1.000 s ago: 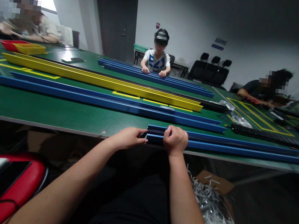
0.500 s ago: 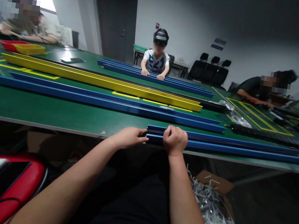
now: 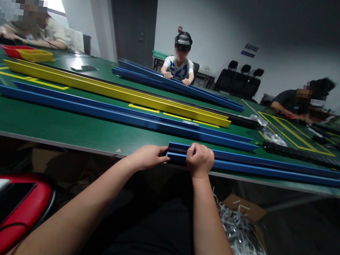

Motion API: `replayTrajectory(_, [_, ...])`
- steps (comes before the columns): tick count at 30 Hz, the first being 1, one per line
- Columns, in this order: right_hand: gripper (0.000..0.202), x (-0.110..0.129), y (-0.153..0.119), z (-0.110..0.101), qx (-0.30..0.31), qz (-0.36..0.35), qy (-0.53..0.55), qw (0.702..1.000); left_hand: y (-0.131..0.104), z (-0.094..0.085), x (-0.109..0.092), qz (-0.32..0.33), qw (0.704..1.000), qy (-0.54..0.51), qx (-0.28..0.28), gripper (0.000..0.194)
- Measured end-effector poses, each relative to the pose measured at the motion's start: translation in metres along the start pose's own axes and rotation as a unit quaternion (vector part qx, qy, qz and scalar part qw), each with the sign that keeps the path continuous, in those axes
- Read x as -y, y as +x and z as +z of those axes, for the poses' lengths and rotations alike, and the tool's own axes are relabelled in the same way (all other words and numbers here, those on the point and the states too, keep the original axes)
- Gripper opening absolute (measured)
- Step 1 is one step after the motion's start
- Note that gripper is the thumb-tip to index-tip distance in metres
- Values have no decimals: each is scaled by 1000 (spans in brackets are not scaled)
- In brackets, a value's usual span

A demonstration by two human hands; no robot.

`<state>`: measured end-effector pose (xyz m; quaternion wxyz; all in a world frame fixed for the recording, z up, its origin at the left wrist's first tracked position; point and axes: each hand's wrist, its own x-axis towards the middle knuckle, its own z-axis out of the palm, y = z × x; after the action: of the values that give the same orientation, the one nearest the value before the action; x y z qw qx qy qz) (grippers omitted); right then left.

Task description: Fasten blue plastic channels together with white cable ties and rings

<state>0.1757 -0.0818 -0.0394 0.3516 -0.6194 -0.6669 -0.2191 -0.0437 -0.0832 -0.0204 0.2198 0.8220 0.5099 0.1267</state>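
A long blue channel (image 3: 265,171) with two raised walls and a dark inside lies along the near edge of the green table (image 3: 71,130). My right hand (image 3: 201,159) is curled into a closed grip over this channel, close to its left end. What lies beneath the curled fingers is hidden. At that same end, my left hand (image 3: 150,157) has its thumb by the near wall and its fingertips by the far wall, touching the tip. Just behind lies a second blue channel (image 3: 121,117), and past it a yellow channel (image 3: 114,93).
Across the table a co-worker (image 3: 179,65) handles further blue channels (image 3: 194,90). Other people sit left and right. Red (image 3: 13,50) and yellow trays (image 3: 36,56) stand far left. A red stool (image 3: 32,209) is low left; a carton of white strips (image 3: 245,243) stands below right.
The co-worker opposite has raised and slanted one blue channel, its left end now higher. My two hands and the channel under them have hardly moved.
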Motion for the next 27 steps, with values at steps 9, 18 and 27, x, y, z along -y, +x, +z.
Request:
replayTrajectory(9, [27, -1, 0, 2, -2, -3, 0, 1000, 4, -5, 2, 16, 999, -40, 24, 55])
replayTrajectory(18, [25, 0, 0, 1, -13, -2, 6, 1000, -3, -1, 2, 12, 1000, -23, -1, 59])
replayTrajectory(27, [24, -2, -1, 2, -9, -6, 6, 1000, -1, -14, 7, 24, 998, -51, 26, 43])
